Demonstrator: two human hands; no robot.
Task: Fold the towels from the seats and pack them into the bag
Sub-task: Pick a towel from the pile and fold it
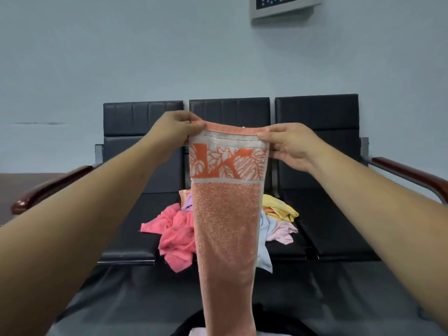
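Held towel (225, 214) up by its top edge, left hand (180, 128) pinching one corner, right hand (288, 146) the other; hung long and narrow before the seats (327, 226). Saw a loose pile (174, 236) unfolded on the middle seat. Judged early going: folding begun, packing mostly ahead. Could not tell whether dark shape (191, 318) below was the bag.

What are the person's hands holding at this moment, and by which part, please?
Both hold the orange towel by its top edge: the left hand pinches the left corner, the right hand the right corner, and the towel hangs down.
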